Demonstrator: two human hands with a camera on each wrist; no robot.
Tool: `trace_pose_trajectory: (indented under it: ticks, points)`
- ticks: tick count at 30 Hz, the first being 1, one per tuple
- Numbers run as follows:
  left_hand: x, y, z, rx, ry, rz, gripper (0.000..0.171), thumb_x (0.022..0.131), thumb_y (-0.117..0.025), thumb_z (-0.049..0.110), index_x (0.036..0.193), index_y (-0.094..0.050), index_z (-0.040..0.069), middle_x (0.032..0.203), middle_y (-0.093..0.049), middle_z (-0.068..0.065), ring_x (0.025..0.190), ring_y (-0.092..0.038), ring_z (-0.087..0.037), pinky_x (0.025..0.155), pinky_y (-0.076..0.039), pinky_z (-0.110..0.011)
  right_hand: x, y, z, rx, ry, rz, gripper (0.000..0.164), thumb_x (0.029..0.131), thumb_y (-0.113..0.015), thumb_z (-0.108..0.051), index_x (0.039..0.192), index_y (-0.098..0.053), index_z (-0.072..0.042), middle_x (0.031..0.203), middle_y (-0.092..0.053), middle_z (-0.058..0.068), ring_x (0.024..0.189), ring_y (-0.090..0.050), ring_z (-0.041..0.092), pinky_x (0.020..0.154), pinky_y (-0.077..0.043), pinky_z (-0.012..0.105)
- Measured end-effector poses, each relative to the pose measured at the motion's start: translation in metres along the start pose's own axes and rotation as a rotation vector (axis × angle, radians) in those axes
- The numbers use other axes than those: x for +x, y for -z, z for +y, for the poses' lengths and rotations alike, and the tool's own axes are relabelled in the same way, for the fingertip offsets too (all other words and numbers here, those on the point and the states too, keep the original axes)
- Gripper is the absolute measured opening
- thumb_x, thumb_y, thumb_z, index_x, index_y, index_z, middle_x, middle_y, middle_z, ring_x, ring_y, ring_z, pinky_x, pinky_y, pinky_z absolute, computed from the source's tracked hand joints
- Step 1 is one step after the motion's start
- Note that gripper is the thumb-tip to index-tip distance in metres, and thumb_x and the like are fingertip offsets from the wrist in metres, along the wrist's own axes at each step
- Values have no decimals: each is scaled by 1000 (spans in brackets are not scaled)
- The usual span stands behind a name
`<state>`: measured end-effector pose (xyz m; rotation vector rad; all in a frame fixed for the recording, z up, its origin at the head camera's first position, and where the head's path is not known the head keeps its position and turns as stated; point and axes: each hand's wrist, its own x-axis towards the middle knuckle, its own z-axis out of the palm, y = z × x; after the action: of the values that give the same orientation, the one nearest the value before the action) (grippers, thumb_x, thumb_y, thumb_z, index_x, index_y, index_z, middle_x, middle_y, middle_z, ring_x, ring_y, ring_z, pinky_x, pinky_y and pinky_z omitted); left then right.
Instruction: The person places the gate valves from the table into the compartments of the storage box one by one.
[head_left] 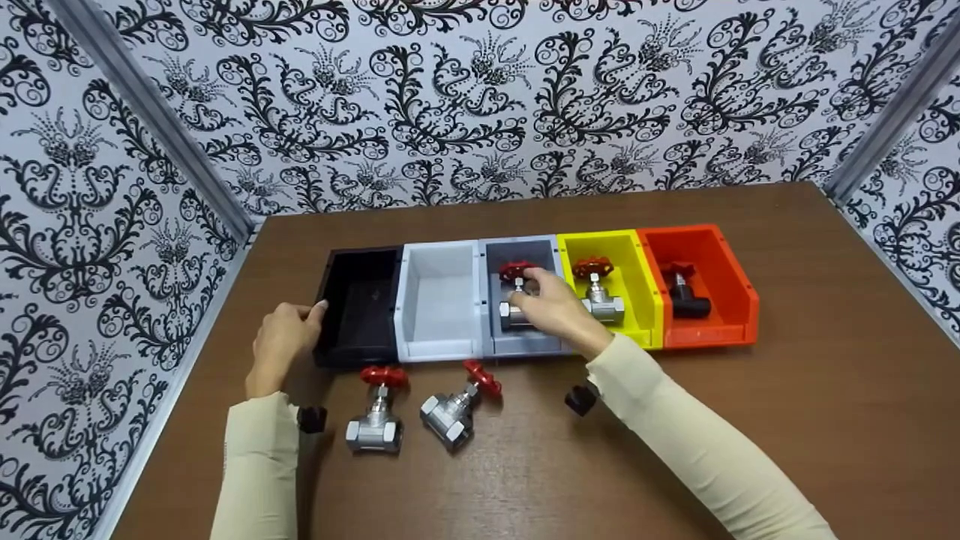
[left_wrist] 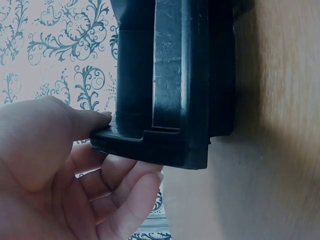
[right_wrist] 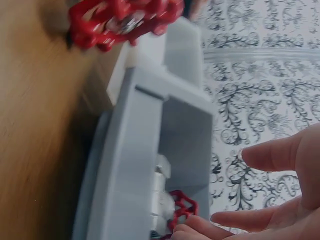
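My left hand [head_left: 281, 341] pinches the left side wall of the black bin [left_wrist: 170, 90]; the left wrist view shows the thumb over the rim and fingers against the outside. My right hand [head_left: 559, 304] is over the grey bin [head_left: 525, 345]. In that bin is a metal valve [head_left: 514, 319] with a red handwheel, partly hidden by the hand in the head view. Seen from the right wrist, thumb and fingers [right_wrist: 245, 219] are spread apart, some fingertips right by the red handwheel [right_wrist: 182, 207].
White [head_left: 442, 300], yellow [head_left: 649, 330] and orange-red [head_left: 739, 300] bins adjoin in the row. A valve [head_left: 604, 309] lies in the yellow one, a dark-bodied valve [head_left: 688, 306] in the orange-red one. Two red-wheeled valves, one upright in view [head_left: 375, 433], one tilted [head_left: 448, 420], lie in front on the table.
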<state>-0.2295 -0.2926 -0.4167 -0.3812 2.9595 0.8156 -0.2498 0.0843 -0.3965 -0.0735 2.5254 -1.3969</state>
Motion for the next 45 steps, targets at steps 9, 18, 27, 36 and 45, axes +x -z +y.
trace_pose_trajectory:
  ticks: [9,18,27,36,45]
  points:
    - [1,0,-1,4,9,-6,52,102,-42,49,129,-67,12,136,-54,-29,121,-53,-51,93,-42,-64,-16,30,5,93,78,26,32,99,-58,-20,127,-62,-5,121,-65,15,106,-62,30,95,-50,44]
    - [0,0,0,-3,10,-14,53,102,-43,49,130,-66,10,137,-54,-28,122,-52,-50,95,-41,-64,-25,82,27,197,36,36,36,102,-55,-19,131,-56,2,124,-60,22,102,-62,34,84,-57,38]
    - [1,1,2,3,-1,-24,54,103,-42,49,130,-65,8,136,-55,-28,122,-52,-51,94,-42,-64,-34,132,59,126,52,160,38,102,-54,-26,125,-60,4,109,-66,13,89,-64,19,77,-57,31]
    - [1,0,0,-4,-21,-13,55,102,-43,49,128,-67,7,133,-58,-27,119,-55,-49,92,-43,-63,-47,175,86,48,-31,332,45,102,-53,-36,129,-59,-1,114,-64,8,84,-60,12,71,-53,24]
    - [1,1,-1,3,-8,-25,56,103,-41,50,129,-66,7,134,-57,-28,119,-55,-48,93,-43,-62,-44,202,121,-113,-40,521,47,100,-48,-32,131,-55,4,116,-61,16,92,-54,15,76,-42,22]
